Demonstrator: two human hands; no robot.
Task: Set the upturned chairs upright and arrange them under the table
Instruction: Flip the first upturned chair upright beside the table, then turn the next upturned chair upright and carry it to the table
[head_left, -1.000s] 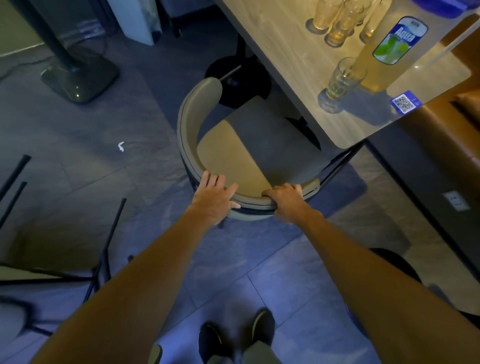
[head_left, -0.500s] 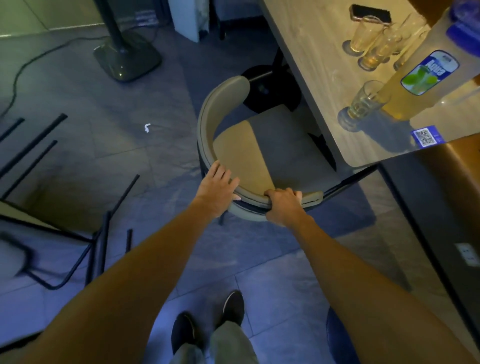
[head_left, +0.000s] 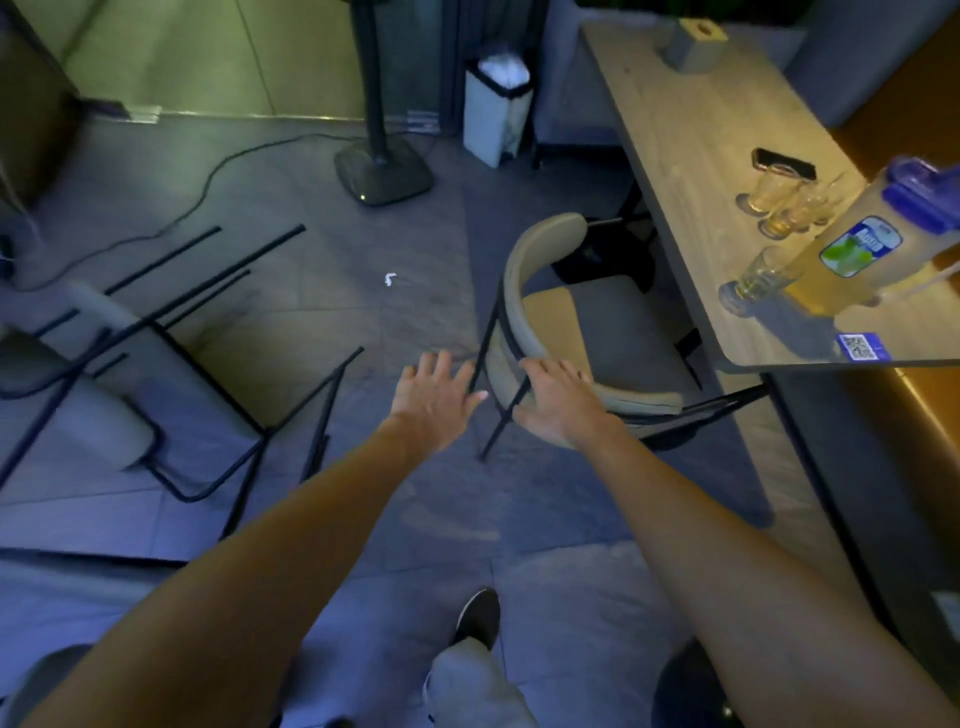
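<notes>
A beige upright chair (head_left: 540, 270) with black legs stands at the wooden table (head_left: 685, 171), its seat partly under the tabletop. My right hand (head_left: 561, 405) lies flat over the near end of the curved backrest, fingers stretched, not gripping. My left hand (head_left: 436, 400) hovers just left of the backrest, fingers spread, touching nothing. An upturned chair (head_left: 208, 332) lies on the floor to the left, its black legs pointing up and away. Part of another grey cushion shows at the far left edge, blurred.
On the table stand several glasses (head_left: 753, 280), a juice pitcher (head_left: 852, 260), a phone (head_left: 784, 163) and a grey box (head_left: 693, 44). A fan base (head_left: 384, 171), its cable (head_left: 208, 176) and a white bin (head_left: 493, 114) stand behind. An orange bench (head_left: 924, 415) lies right.
Both hands have let go of the upright chair's backrest and opened; the left one has come off it. The view has swung up and left, showing more of the upturned chair.
</notes>
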